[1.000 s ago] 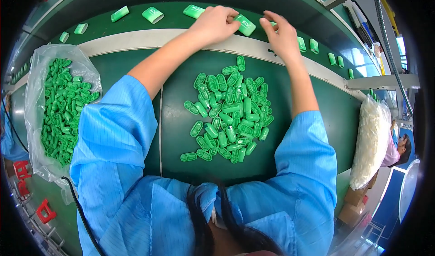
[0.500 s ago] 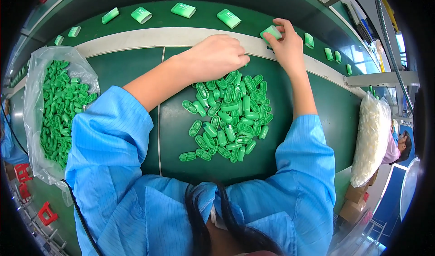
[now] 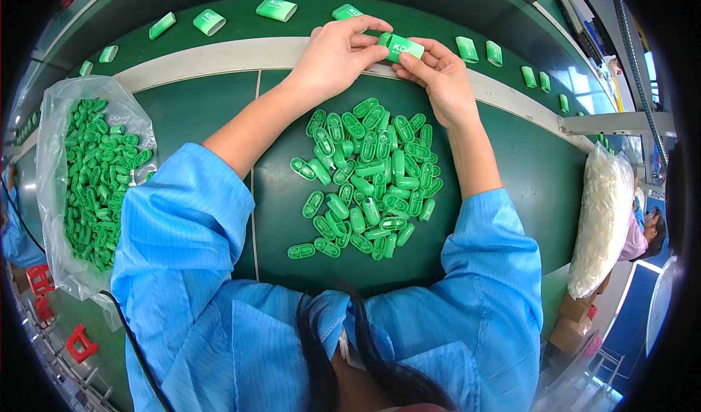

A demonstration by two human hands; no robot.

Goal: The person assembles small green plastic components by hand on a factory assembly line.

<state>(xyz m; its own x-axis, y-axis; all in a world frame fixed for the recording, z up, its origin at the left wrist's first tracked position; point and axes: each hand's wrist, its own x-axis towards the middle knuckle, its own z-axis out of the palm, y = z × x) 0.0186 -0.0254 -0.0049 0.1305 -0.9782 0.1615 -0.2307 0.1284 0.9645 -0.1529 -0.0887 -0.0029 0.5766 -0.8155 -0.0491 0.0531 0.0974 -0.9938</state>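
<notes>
My right hand (image 3: 444, 83) grips a flat green plastic casing (image 3: 406, 48) with white print, thumb below and fingers behind it. At the casing's left end my left hand (image 3: 337, 53) pinches a small green oval cap (image 3: 385, 40), partly covered by the fingertips. Cap and casing touch; how deep the cap sits cannot be made out. Both hands are over the pale rail at the far side of the table. Closer to me lies a loose pile of green oval caps (image 3: 371, 182), some hollow side up, others on their sides.
Beyond the pale rail (image 3: 212, 63), green casings (image 3: 277, 9) stand spaced along a green belt (image 3: 241, 10). A clear bag of green caps (image 3: 98, 186) lies at the left. On the right is a bag of whitish parts (image 3: 602, 222), below a metal bracket (image 3: 621, 125).
My left hand has come up from the pile's far edge to the casing. My right hand has moved left with the casing, turning it flat. Casings on the belt's left part have shifted left.
</notes>
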